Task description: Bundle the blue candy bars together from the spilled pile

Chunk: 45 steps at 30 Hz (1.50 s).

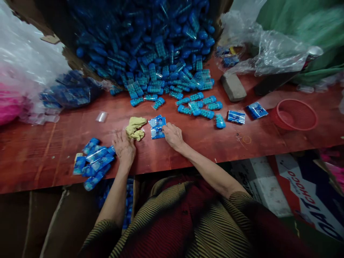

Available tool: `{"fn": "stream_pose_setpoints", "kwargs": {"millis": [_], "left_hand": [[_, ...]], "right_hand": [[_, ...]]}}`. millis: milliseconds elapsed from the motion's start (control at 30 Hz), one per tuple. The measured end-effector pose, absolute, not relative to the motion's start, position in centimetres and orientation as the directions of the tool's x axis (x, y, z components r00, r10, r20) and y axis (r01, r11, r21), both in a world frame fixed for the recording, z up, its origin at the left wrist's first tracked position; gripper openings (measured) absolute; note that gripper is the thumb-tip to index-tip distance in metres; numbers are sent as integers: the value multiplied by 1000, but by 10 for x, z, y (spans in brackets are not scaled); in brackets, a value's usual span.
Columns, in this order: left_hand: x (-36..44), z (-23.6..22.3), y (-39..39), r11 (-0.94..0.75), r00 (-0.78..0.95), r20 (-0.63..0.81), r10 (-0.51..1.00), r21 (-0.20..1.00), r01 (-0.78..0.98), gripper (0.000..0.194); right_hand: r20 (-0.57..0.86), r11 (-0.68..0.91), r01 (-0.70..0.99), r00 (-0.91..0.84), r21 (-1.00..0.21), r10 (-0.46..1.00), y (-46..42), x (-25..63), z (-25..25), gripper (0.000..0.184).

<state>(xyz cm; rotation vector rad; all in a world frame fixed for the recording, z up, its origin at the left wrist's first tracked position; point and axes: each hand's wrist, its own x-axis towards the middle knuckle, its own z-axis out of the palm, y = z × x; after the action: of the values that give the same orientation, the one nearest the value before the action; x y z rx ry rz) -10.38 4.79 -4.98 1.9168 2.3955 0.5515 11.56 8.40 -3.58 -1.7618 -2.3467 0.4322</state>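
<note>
My left hand (pixel 124 147) lies on the table with its fingers stretched out, at the left edge of a crumpled yellow cloth (pixel 135 126). My right hand (pixel 173 136) has its fingers curled together at the right edge of flat blue printed labels (pixel 157 133), which lie just right of the cloth. Left of my left hand is a loose pile of blue wrapped packs (pixel 98 161), some reaching the table's front edge. Beyond my hands, small clear tubes with blue ends (pixel 199 107) are scattered, with light-blue beads inside.
A torn carton (pixel 68 57) spills a heap of similar tubes onto the red table (pixel 188 152). A grey block (pixel 233 87), two label stacks (pixel 236 117) and a red basket (pixel 294 114) stand on the right. A bag of blue packs (pixel 68 93) lies left. Boxes (pixel 303 193) sit below.
</note>
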Motion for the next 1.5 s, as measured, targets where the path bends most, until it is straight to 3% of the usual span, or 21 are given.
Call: {"fn": "stream_pose_setpoints", "kwargs": {"millis": [133,233,333,400,533,667,767,900,1000,1067,1200,1500], "left_hand": [[-90,-38,35,178,-318,274,908,436,882,54],[-59,-33,20,50,-307,266,914,677,735,42],[-30,-33,11,64,-344,74,936,926,373,31],[-18,-33,11,178,-348,-124,929,976,126,29],[-7,-25,18,364,-300,-422,856,902,-232,43],[2,-16,26,373,-242,-487,839,839,-397,49],[7,-14,28,366,-230,-489,841,828,-425,43],[7,-14,31,335,-216,-434,874,863,-379,39],[4,-14,36,319,-236,-412,880,882,-348,37],[3,-15,39,337,-207,-442,873,852,-400,39],[4,-15,41,440,-101,-543,834,764,-473,43],[18,-19,35,379,-225,-546,807,771,-512,42]], "right_hand": [[-11,314,875,-342,-368,940,87,122,-36,22],[5,356,862,-380,-361,925,87,123,-37,22],[21,331,880,-345,-340,938,86,121,-42,22],[43,320,881,-326,-347,944,86,121,-45,26],[95,319,850,-309,-420,946,82,127,-39,25],[187,353,766,-299,-538,936,62,132,-23,25],[211,317,625,-240,-714,947,50,130,-17,20],[-36,14,299,-163,-954,986,55,126,-26,33],[-196,-145,192,-285,-971,938,64,124,-34,16],[-221,-175,196,-249,-965,943,67,123,-34,15],[-163,-125,263,-128,-957,978,62,122,-24,17],[-121,-117,310,6,-943,993,42,117,-25,21]]}}
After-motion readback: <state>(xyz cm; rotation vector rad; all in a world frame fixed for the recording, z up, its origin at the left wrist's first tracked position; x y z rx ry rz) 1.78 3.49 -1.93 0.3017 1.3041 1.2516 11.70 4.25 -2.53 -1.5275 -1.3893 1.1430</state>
